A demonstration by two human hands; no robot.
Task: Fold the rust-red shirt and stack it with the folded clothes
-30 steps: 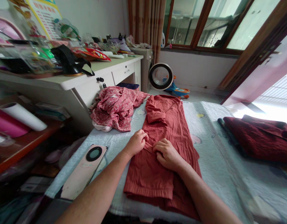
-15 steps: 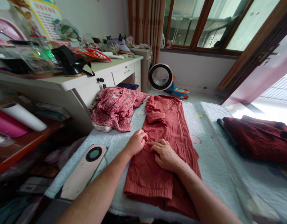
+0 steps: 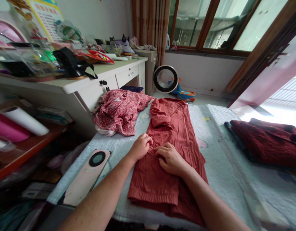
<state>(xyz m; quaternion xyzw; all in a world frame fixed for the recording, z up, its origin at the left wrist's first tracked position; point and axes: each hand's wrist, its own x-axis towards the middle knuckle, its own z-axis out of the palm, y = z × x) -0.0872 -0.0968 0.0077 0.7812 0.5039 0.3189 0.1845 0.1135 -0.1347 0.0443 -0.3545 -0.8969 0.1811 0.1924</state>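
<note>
A rust-red garment (image 3: 181,128) lies folded lengthwise on the pale blue patterned bed cover (image 3: 217,154). Its near end has a gathered, elastic-looking edge, and a bunched part sits on top toward the far end. My left hand (image 3: 141,147) is closed at the garment's left edge, fingers pinching the fabric. Just to its right, my right hand (image 3: 170,158) rests on the cloth with its fingers bent and a little apart, fingertips touching the surface. Creases run between the two hands.
Left of my arms lies a pink phone (image 3: 86,178) with a round black camera. Beyond it is a crumpled red floral garment (image 3: 122,110). Folded dark red clothes (image 3: 268,138) are at the right. A cluttered white desk (image 3: 104,69) and an open washing machine door (image 3: 165,79) stand behind.
Hardly anything differs. Both hands stay at the same spots on the rust-red garment, and the view has shifted very slightly.
</note>
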